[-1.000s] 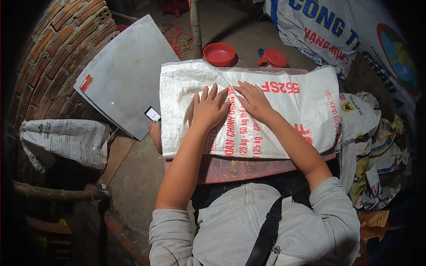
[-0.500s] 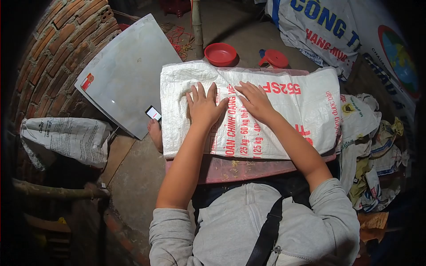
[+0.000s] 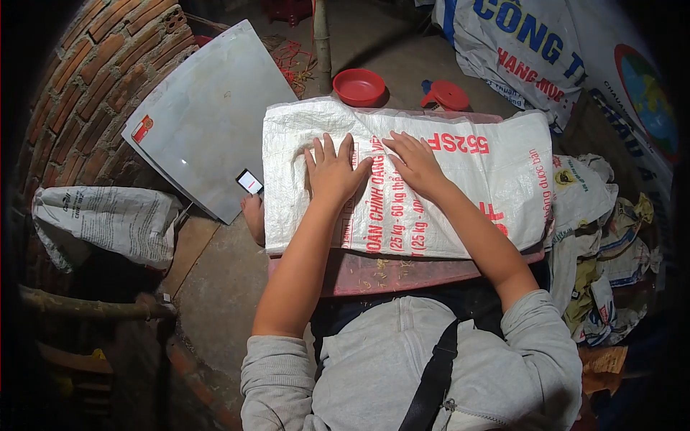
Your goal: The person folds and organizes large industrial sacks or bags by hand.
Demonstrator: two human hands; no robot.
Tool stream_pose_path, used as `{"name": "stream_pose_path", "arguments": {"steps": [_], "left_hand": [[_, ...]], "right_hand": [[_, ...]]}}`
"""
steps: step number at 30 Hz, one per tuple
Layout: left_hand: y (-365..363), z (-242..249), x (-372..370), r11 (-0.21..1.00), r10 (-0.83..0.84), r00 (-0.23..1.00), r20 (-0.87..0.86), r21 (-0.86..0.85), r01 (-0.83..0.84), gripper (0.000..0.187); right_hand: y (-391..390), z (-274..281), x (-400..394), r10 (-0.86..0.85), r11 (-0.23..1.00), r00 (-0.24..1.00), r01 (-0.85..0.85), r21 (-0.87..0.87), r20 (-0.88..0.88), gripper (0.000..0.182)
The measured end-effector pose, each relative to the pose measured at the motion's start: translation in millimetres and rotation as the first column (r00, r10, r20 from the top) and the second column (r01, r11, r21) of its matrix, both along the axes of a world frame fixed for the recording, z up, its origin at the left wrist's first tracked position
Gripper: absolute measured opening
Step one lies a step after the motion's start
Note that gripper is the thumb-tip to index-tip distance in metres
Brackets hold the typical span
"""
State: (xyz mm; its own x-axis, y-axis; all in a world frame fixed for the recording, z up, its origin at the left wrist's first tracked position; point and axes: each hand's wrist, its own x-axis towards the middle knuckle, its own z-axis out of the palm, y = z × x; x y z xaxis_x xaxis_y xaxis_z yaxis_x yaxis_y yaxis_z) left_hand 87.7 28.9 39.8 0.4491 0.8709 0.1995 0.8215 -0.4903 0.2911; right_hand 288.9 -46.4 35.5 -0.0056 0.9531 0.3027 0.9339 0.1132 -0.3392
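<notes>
Left hand (image 3: 333, 177) and right hand (image 3: 419, 168) flat, fingers spread, just apart, on white sack (image 3: 467, 190) over red bench (image 3: 435, 270), bowl (image 3: 359, 87) beyond.

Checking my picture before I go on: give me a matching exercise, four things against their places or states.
1. sack
2. bowl
3. phone
4. strap

A. black, across the grey top
B. white, under the left hand and right hand
C. screen lit, beside a bare foot
D. red, beyond the sack's far edge

Pairs: 1-B, 2-D, 3-C, 4-A
</notes>
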Motion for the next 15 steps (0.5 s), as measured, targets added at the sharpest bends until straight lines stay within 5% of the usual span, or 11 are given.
{"name": "stream_pose_path", "arguments": {"steps": [15], "left_hand": [[0.5, -2.8, 0.1, 1.000, 0.000, 1.000, 0.025, 0.003, 0.000, 0.077]], "right_hand": [[0.2, -0.7, 0.1, 0.004, 1.000, 1.000, -0.004, 0.007, 0.004, 0.043]]}}
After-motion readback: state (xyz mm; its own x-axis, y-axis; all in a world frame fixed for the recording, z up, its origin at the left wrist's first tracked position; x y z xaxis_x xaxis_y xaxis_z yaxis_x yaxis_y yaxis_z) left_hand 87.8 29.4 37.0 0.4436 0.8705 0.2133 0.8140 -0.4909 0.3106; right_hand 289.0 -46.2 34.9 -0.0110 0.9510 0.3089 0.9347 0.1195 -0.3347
